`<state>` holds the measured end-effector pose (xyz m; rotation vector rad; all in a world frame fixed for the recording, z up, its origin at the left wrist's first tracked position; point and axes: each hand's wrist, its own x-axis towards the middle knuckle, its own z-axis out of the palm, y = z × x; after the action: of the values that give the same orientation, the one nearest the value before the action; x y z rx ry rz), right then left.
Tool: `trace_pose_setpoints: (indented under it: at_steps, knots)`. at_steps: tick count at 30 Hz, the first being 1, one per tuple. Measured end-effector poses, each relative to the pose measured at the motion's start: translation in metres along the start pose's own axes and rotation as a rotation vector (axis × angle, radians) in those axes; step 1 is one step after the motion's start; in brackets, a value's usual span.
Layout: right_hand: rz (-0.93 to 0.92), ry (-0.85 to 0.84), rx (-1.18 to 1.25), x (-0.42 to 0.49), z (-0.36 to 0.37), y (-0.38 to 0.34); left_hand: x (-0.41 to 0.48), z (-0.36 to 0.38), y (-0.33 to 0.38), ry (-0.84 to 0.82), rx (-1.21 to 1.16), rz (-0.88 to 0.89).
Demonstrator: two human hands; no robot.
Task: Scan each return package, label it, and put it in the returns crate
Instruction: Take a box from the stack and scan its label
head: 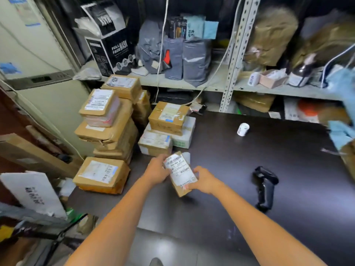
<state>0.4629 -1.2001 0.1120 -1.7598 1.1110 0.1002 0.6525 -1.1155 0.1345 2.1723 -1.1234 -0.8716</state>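
Cardboard package (180,174) held above the table, both hands' (156,170) (204,180) grip curled round it.

A cramped parcel stockroom: stacked cardboard boxes (107,120) with shipping labels crowd the desk's (269,150) far left corner, a barcode scanner (266,186) lies near its right edge, and metal shelving (236,54) behind holds grey mailer bags (184,58).

— What can be read here?
— "FULL FACE MASK", in white letters on the black box (113,52) on the shelf. The box above it (104,19) shows "MASK" upside down.
— And on what you hold?
— The white label (180,169) on the small package (181,191) has a barcode and print, too blurred to read. Labels on the stacked parcels (107,131) are likewise unreadable.
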Motion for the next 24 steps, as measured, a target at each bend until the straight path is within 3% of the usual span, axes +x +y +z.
trace_pose_setpoints:
  at_steps: [7,14,24]
  knots:
    - [0.197,0.127,0.105,0.004,-0.039,0.068,0.061,0.083,0.041,-0.177,0.023,0.133]
    - [0.337,0.261,0.115,0.023,-0.036,0.094,0.114,0.133,0.039,-0.377,-0.018,0.146]
    - [0.419,0.333,0.195,0.028,-0.033,0.101,0.107,0.146,0.032,-0.519,-0.148,-0.013]
